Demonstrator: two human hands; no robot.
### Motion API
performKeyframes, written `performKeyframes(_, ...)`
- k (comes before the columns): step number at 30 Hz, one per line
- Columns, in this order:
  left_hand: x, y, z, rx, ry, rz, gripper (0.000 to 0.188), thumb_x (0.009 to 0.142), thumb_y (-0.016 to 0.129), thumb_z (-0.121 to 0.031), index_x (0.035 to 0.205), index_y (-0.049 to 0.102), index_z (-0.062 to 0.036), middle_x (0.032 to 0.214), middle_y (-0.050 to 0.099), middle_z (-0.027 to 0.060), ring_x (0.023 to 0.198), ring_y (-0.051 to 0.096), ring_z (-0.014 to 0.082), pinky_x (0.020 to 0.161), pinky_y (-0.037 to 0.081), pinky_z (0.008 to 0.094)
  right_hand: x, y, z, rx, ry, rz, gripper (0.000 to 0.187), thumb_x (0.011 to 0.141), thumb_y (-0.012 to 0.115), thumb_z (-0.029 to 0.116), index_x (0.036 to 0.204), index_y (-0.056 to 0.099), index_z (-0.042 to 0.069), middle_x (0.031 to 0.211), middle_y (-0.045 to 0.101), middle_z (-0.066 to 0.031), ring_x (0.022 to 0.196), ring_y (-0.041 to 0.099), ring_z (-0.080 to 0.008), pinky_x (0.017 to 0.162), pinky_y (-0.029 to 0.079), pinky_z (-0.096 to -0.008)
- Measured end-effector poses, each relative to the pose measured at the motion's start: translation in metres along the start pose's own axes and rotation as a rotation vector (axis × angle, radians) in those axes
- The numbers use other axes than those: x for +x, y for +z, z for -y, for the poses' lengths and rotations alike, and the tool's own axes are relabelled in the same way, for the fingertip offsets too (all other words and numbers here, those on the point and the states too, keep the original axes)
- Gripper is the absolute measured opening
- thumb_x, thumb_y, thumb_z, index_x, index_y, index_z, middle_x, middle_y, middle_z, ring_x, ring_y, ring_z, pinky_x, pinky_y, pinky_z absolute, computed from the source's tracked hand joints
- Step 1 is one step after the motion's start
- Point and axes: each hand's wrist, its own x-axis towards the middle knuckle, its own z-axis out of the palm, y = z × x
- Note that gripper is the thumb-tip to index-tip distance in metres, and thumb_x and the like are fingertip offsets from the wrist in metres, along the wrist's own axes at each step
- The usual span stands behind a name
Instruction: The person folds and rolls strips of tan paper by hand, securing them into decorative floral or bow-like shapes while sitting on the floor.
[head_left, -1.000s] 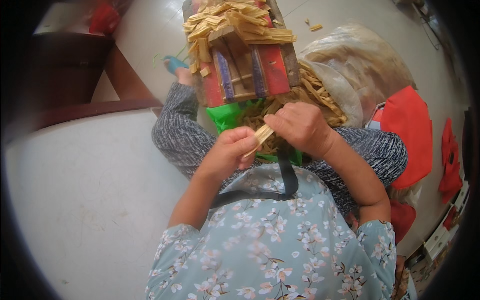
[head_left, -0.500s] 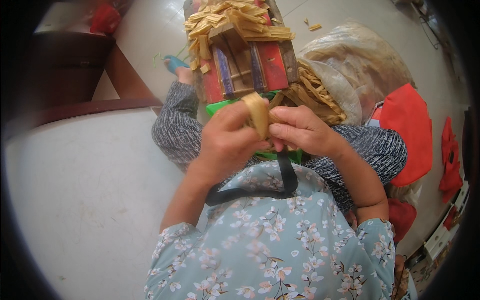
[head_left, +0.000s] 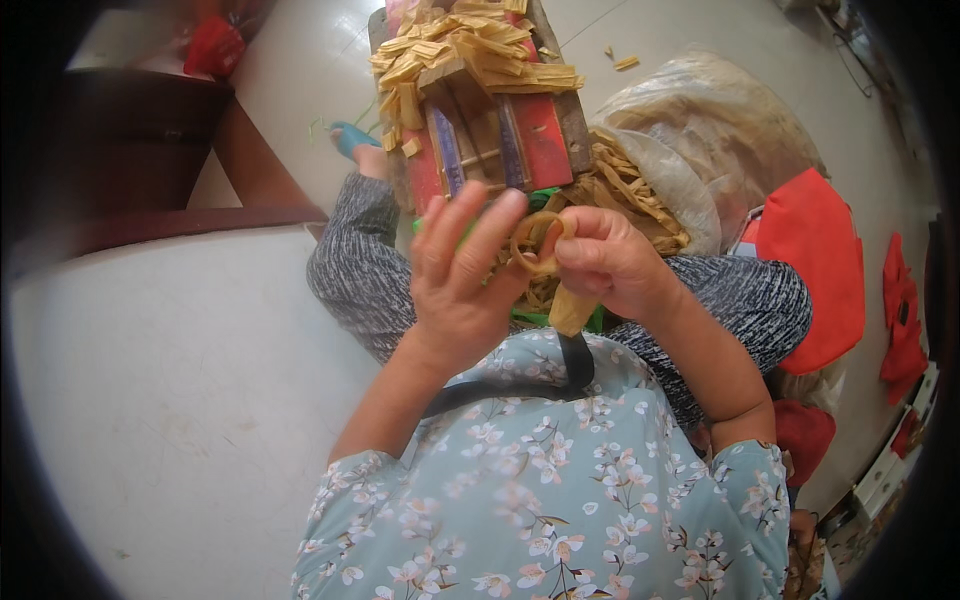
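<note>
In front of my waist, a tan, leaf-like strip is bent into a small ring, with a flat tail hanging below. My right hand is closed, pinching the strip between thumb and fingertips where the ring meets the tail. To the left of the ring is my left hand, its fingers stretched out and apart. Its thumb reaches toward the ring's lower edge; whether they touch I cannot tell. Just beyond my hands stands a red-topped bench with a slotted wooden block on it.
Folded yellowish pieces lie heaped on the bench's far end. To its right, an open plastic sack holds brown strips. A red bag stands by my right knee. A white surface fills the left side.
My left hand has let go of the strip and its fingers have spread. The strip has turned, showing the ring's opening and the tail hanging down. My right hand still grips it.
</note>
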Motion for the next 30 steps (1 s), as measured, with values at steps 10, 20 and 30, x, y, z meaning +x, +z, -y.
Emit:
performKeyframes(10, -0.026, 0.002, 0.013, -0.157, -0.081, 0.001, 0.013, 0.079, 0.075, -0.011, 0.091, 0.073, -0.0088, 0.112, 0.068, 0.0088, 0.095, 0.065, 0.0272, 0.082, 0.049, 0.0388, 0.0, 0.0, -0.001, -0.448, -0.132, -0.167, 0.026, 0.092, 0.062, -0.001, 0.118, 0.059, 0.0, 0.097, 0.062, -0.0005, 0.098, 0.062, -0.0104, 0.086, 0.052, -0.0268)
performKeyframes(20, -0.031, 0.017, 0.001, -0.821, -0.73, 0.201, 0.013, 0.088, 0.075, -0.015, 0.093, 0.07, -0.004, 0.079, 0.068, 0.0044, 0.062, 0.055, 0.0079, 0.055, 0.041, 0.0228, 0.004, -0.002, -0.022, -0.536, -0.173, -0.101, 0.043, 0.098, 0.056, 0.006, 0.14, 0.05, -0.001, 0.094, 0.061, -0.0025, 0.092, 0.061, -0.0088, 0.08, 0.051, -0.0247)
performKeyframes(30, -0.042, 0.014, 0.036, -1.301, -1.202, -0.053, 0.011, 0.095, 0.066, -0.01, 0.092, 0.062, -0.0006, 0.07, 0.059, 0.0014, 0.058, 0.051, 0.0071, 0.065, 0.048, 0.0215, -0.016, -0.009, -0.004, -0.682, -0.089, -0.191, 0.034, 0.096, 0.062, 0.012, 0.128, 0.059, 0.001, 0.073, 0.064, 0.0003, 0.062, 0.06, -0.0117, 0.056, 0.048, -0.0301)
